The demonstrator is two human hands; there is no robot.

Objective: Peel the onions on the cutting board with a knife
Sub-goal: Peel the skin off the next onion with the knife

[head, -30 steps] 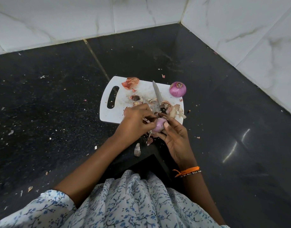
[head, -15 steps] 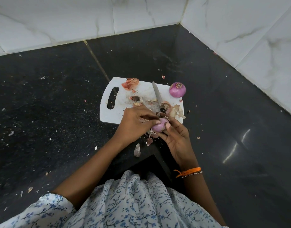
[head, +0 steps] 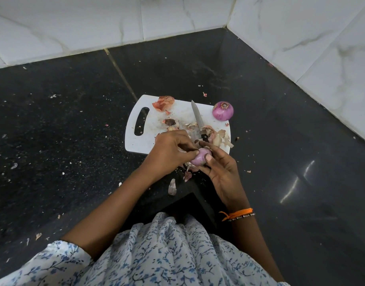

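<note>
A small pale purple onion (head: 199, 158) is held just in front of the near edge of the white cutting board (head: 144, 143). My right hand (head: 223, 172) cups it from the right and below. My left hand (head: 171, 150) pinches at the onion's skin with its fingertips from the left. The knife (head: 198, 119) lies flat on the board, blade pointing away, with no hand on it. A second, peeled purple onion (head: 223, 110) sits at the board's far right corner.
Dry onion skins lie on the board: a reddish pile (head: 164, 103) at the far edge and paler ones (head: 218, 137) by the knife handle. More scraps (head: 172, 187) lie on the black granite counter (head: 74, 141). White tiled walls (head: 301, 38) close the corner.
Both hands with the small onion have stayed at the board's near edge; the left fingertips have shifted slightly on the onion's skin. Knife and second onion have not moved.
</note>
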